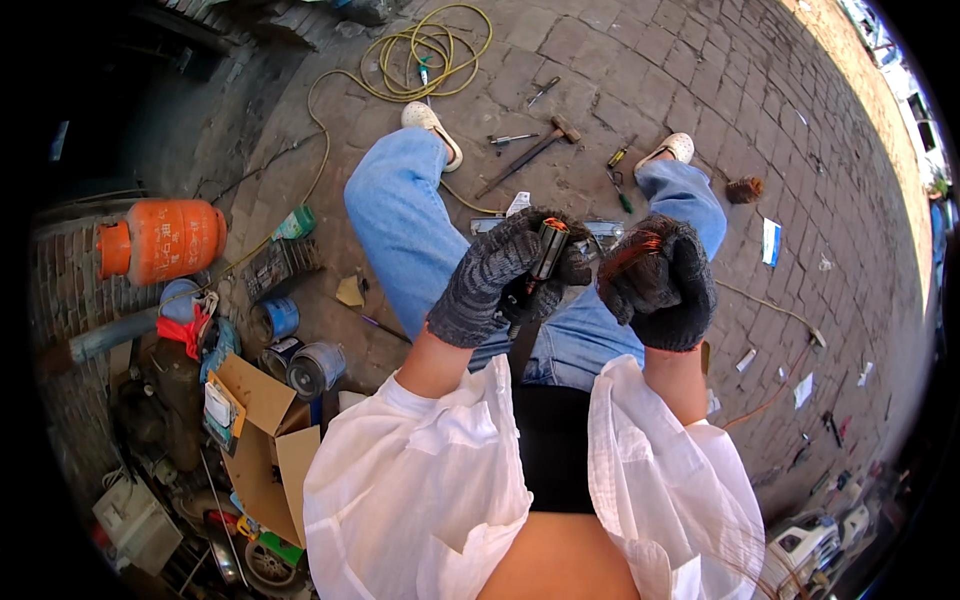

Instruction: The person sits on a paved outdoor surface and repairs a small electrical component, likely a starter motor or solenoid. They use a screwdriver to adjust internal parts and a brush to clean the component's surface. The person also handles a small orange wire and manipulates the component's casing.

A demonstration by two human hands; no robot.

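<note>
My left hand (pixel 482 278), in a dark knitted glove, is closed around a small motor armature (pixel 547 252). Its dark metal core stands tilted, with orange copper windings at the upper end. To the right, my right hand (pixel 672 285), gloved as well, is curled shut on a bundle of fine copper wire (pixel 640 248) that fans over the fingers. The two hands are apart, above my lap. Beyond them a metal bar (pixel 602 228) lies between my legs, partly hidden by the gloves.
On the brick paving lie a hammer (pixel 535 152), a yellow-handled screwdriver (pixel 618 157) and a rusty wound cylinder (pixel 744 190). A yellow cord (pixel 385 70) is coiled at the far side. At left stand an orange gas cylinder (pixel 175 240), several cans and a cardboard box (pixel 255 470).
</note>
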